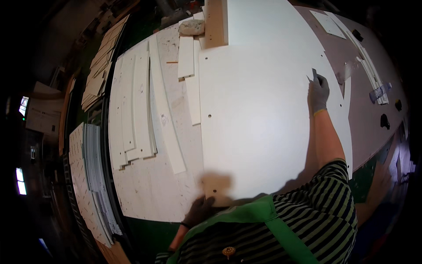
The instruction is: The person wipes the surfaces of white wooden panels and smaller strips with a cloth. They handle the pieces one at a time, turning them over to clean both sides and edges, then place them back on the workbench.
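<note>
A large white panel (pixel 257 109) with small drilled holes lies flat in front of me. My right hand (pixel 319 92), in a grey glove, is raised over the panel's right part and grips a small flat grey scraper or blade (pixel 314 71); its exact kind is unclear. My left hand (pixel 199 209), in a dark glove, is at the panel's near left corner, its fingers at the edge close to a hole. Whether it pinches the panel cannot be made out. A brown-edged board (pixel 216 24) stands at the panel's far left.
Narrow white boards (pixel 136 109) lie left on the worktable (pixel 151 194). A stone-like lump (pixel 192 27) rests on boards at the far side. Stacked panels (pixel 95 158) stand further left. On the right surface are a clear plastic bottle (pixel 379 92), white strips (pixel 369 71) and small dark objects.
</note>
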A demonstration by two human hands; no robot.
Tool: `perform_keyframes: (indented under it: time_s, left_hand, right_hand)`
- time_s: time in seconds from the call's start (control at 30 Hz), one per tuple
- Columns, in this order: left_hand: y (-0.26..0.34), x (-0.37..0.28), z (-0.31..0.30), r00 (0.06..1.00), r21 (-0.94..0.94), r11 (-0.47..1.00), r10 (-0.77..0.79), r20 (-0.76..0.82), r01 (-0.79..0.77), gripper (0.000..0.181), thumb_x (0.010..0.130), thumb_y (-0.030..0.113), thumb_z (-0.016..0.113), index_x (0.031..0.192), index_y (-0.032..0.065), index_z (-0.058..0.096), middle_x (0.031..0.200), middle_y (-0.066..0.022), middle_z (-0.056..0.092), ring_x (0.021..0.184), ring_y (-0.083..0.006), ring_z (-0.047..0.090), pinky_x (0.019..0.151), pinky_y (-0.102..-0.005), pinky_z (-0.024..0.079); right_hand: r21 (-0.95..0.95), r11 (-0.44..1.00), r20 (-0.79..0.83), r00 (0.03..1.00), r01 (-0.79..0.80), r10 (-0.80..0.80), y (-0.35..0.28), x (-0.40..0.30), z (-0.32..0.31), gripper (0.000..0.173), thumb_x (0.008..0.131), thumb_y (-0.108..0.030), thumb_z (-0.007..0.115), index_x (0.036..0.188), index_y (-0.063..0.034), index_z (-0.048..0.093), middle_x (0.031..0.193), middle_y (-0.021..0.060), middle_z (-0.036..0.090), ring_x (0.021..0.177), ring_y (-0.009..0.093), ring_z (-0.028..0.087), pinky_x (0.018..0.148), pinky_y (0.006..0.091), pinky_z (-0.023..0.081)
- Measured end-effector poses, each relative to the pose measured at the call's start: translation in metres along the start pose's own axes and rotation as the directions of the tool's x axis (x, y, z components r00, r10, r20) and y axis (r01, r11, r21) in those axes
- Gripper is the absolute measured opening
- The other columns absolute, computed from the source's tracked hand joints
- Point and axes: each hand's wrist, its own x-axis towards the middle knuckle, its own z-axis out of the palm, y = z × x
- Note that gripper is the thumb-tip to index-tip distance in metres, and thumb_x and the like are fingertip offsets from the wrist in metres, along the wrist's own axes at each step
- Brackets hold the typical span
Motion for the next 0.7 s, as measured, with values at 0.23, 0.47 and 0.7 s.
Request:
perform_keyframes:
  time_s: [0.23, 0.47, 0.7]
  left_hand:
    - [0.004, 0.004, -0.005, 0.856, 0.795, 0.331, 0.088, 0.510, -0.508, 0.030, 0.097, 0.025, 0.060, 0.108, -0.0022, 0.055, 0.093, -0.0193, 0.064, 0.088, -0.0357, 0.064, 0.078, -0.0438, 0.053]
    - [0.047, 0.024, -0.044, 0.923, 0.704, 0.640, 0.380, 0.060, -0.309, 0.039, 0.103, 0.032, 0.058, 0.102, -0.0043, 0.071, 0.085, -0.0131, 0.072, 0.079, -0.0135, 0.063, 0.074, -0.0330, 0.052]
    - [0.039, 0.062, -0.028, 0.795, 0.625, 0.504, 0.480, 0.372, -0.597, 0.043, 0.100, 0.037, 0.061, 0.116, -0.0028, 0.067, 0.104, -0.0209, 0.072, 0.095, -0.0289, 0.069, 0.084, -0.0342, 0.052]
  right_hand:
    - [-0.002, 0.877, 0.360, 0.818, -0.481, 0.449, -0.100, -0.254, -0.073, 0.035, 0.105, -0.018, 0.050, 0.133, 0.0029, 0.050, 0.095, 0.0119, 0.063, 0.071, 0.014, 0.060, 0.058, 0.0231, 0.048]
    - [-0.019, 0.795, 0.393, 0.727, -0.606, 0.563, -0.139, -0.453, -0.076, 0.044, 0.106, -0.023, 0.051, 0.139, 0.0042, 0.050, 0.099, 0.0110, 0.067, 0.074, 0.008, 0.061, 0.061, 0.0213, 0.048]
    - [0.041, 0.812, 0.201, 0.801, -0.583, 0.565, -0.149, -0.547, -0.057, 0.037, 0.106, -0.020, 0.051, 0.135, 0.0025, 0.055, 0.099, 0.0104, 0.068, 0.073, 0.006, 0.061, 0.058, 0.0189, 0.048]
